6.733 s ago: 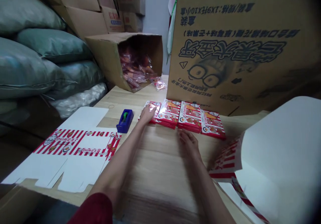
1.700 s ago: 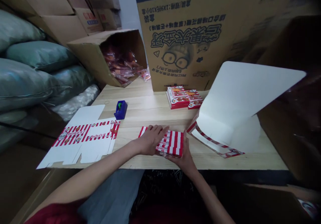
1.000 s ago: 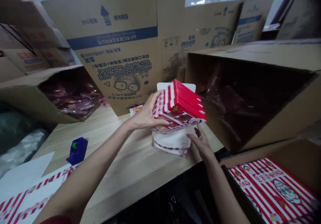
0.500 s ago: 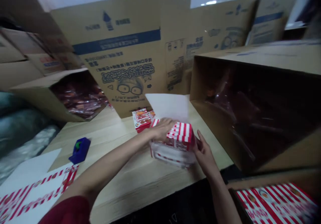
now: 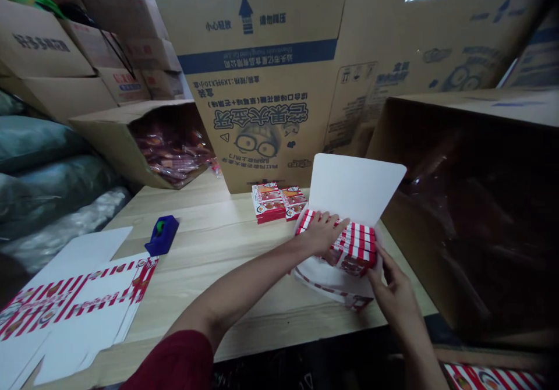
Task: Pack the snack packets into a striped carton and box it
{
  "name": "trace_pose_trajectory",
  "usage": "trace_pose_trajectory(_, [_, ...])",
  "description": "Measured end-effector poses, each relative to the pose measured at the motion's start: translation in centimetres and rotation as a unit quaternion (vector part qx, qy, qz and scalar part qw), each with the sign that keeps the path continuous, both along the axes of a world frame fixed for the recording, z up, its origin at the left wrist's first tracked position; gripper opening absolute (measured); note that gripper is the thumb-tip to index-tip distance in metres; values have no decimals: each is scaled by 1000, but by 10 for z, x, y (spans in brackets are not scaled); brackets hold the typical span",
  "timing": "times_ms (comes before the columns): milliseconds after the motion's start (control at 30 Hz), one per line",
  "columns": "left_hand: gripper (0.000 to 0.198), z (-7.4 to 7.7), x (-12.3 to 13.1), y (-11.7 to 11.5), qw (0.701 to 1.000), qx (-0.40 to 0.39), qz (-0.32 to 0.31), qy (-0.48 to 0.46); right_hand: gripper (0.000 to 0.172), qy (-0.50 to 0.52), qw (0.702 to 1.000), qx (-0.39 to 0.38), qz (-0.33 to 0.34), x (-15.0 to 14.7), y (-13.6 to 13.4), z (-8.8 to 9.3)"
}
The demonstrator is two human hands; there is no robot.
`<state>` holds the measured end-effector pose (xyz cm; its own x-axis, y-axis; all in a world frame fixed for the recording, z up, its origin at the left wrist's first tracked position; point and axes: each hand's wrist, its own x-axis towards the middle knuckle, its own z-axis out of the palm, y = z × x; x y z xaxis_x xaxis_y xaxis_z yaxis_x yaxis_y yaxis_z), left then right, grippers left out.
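Observation:
An open white carton [image 5: 360,189] with its lid flap standing up holds a row of small red-and-white striped boxes [image 5: 356,241]. My left hand [image 5: 325,231] lies across the top of these small boxes, palm down with its fingers spread. On the carton's right side is my right hand [image 5: 393,282], its thumb at the front and its fingers round the side wall, partly hidden. The carton's front flap [image 5: 334,285] hangs outward over the table. Behind the carton, two short stacks of small printed boxes [image 5: 268,202] lie side by side.
A blue tape dispenser [image 5: 162,236] and flat striped carton blanks [image 5: 82,297] lie on the left of the wooden table [image 5: 209,227]. A large cardboard box [image 5: 262,99] stands behind. Open boxes with wrapped packets [image 5: 174,151] and clear plastic [image 5: 449,250] flank the table.
My view has swung left, so the carton and both hands appear further right. The carton's lid flap and the small boxes show more plainly. Both hands stay on the same load.

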<state>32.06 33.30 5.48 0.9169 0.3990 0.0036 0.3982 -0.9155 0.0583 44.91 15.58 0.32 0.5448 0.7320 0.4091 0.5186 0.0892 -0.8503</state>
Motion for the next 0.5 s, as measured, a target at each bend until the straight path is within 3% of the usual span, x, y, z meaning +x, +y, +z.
trace_pose_trajectory(133, [113, 24, -19, -8, 998, -44, 0, -45, 72, 19, 998, -49, -28, -7, -2, 7])
trace_pose_trajectory(233, [93, 50, -49, 0, 977, -96, -7, -189, 71, 3, 998, -49, -27, -10, -6, 13])
trace_pose_trajectory(300, [81, 60, -77, 17, 938, -137, 28, -318, 68, -10, 998, -43, -38, -17, -13, 25])
trace_pose_trajectory(367, [75, 58, -108, 42, 850, -218, 149, -455, 61, -28, 997, -8, -73, -35, -22, 45])
trace_pose_trajectory(433, [79, 44, -137, 69, 700, -324, 325, -547, 49, -34, 992, 56, -106, -67, -26, 69])
trace_pose_trajectory(500, [76, 23, -160, 92, 580, -397, 443, -556, 42, 0, 992, 108, -67, -111, -17, 88])
